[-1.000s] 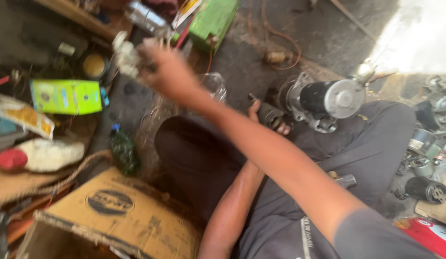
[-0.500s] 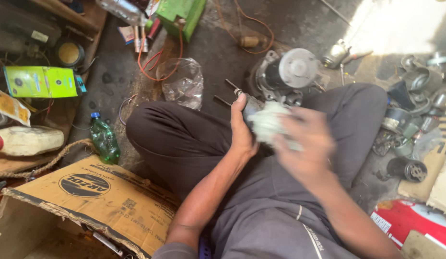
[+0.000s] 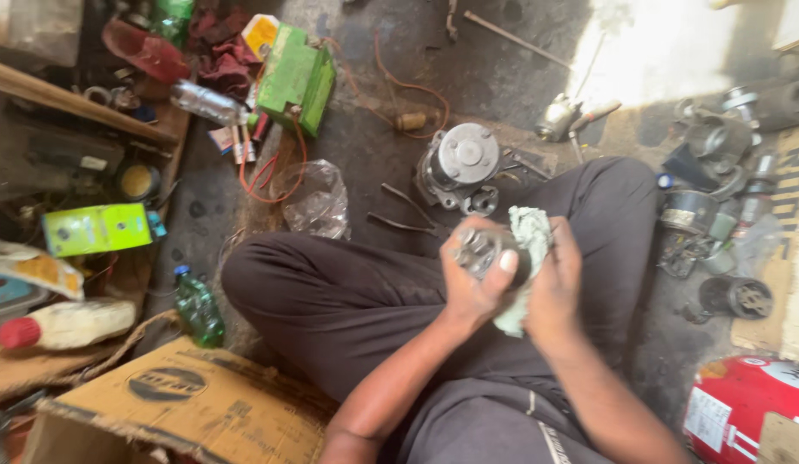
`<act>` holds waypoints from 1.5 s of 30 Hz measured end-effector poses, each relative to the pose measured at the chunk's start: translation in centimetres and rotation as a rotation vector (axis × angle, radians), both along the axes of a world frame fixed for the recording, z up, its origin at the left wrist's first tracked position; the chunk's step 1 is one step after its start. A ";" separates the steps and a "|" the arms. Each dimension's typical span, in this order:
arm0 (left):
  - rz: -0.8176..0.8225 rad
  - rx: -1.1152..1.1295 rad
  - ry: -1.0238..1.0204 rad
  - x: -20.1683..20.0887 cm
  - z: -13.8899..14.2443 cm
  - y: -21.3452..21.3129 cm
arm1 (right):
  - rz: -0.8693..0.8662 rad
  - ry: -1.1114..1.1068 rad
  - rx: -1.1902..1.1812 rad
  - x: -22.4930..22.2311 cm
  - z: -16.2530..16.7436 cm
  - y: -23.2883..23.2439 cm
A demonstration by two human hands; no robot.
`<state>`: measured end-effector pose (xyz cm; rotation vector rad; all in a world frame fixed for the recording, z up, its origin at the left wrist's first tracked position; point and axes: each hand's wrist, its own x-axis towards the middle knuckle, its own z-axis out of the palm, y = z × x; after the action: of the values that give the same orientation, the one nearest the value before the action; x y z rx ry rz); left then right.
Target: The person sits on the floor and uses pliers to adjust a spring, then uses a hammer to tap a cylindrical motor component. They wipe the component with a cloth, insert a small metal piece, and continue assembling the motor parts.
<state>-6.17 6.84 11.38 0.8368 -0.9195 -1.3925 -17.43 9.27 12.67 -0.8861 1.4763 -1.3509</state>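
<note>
I sit cross-legged on a dark workshop floor. My left hand (image 3: 475, 283) grips a small round metal part (image 3: 478, 247) above my lap. A pale green rag (image 3: 528, 258) is pressed against that part by my right hand (image 3: 556, 296), whose fingers close over the cloth. Just beyond my hands, on the floor, lies a larger grey motor-like assembly (image 3: 460, 167) with a round flange.
A green box (image 3: 296, 77) with red wires, a crumpled clear bag (image 3: 318, 202) and a green bottle (image 3: 198, 308) lie at the left. A torn cardboard box (image 3: 185, 404) sits near my left knee. Several metal parts (image 3: 717, 206) and a red cylinder (image 3: 743, 404) are at the right.
My right arm, stretched far to the left a second ago, has come back to my lap with the rag. Both hands now meet on the metal part.
</note>
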 end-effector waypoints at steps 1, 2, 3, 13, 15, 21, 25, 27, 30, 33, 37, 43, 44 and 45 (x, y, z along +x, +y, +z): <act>-0.031 0.028 0.045 -0.2 -0.1 0.1 | 0.052 -0.051 0.066 -1.2 0.3 -0.2; -0.048 0.105 0.194 -0.6 -0.1 0.1 | 0.101 -0.095 0.128 -2.8 0.8 -0.6; -0.068 0.183 0.348 -0.9 -0.2 0.2 | -0.027 -0.120 0.197 -4.4 1.6 -0.5; -0.124 0.187 0.300 -1.7 1.3 -0.8 | 0.165 0.978 -0.056 -2.2 7.7 1.3; -0.167 0.194 0.345 -2.2 1.7 -0.6 | 0.158 1.255 -0.477 0.4 6.3 1.0; -0.253 0.039 0.163 -1.5 2.1 -0.1 | 0.163 0.559 0.071 -3.2 5.2 -0.7; -0.340 0.323 0.459 -2.2 1.5 -0.5 | 0.233 0.207 0.010 -4.6 7.3 -1.1; -0.259 0.302 0.367 -2.1 0.5 -1.1 | 0.321 0.517 -0.139 -3.6 9.0 0.3; -0.235 0.266 0.335 -2.1 -0.3 -1.2 | 0.351 0.994 -0.274 -0.6 9.5 2.1; -0.305 0.239 0.286 -1.8 -0.2 -0.2 | 0.227 1.064 -0.418 0.5 7.6 1.9; -0.254 -0.182 0.092 -1.7 0.2 0.6 | 0.055 0.746 -0.099 -1.9 6.1 1.2; -0.236 0.264 0.342 -2.9 -1.3 0.8 | 0.253 0.780 -0.189 -2.9 5.7 3.6; -0.224 0.290 0.372 -3.0 -1.7 0.7 | 0.263 0.673 -0.036 -3.8 5.4 3.3; -0.210 0.316 0.399 -3.1 -2.0 0.7 | 0.274 0.560 0.115 -4.9 5.0 2.8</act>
<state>-9.28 7.57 9.37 0.6689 -0.4951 -1.8395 -22.30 12.04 17.63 -1.4093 1.7445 -0.8395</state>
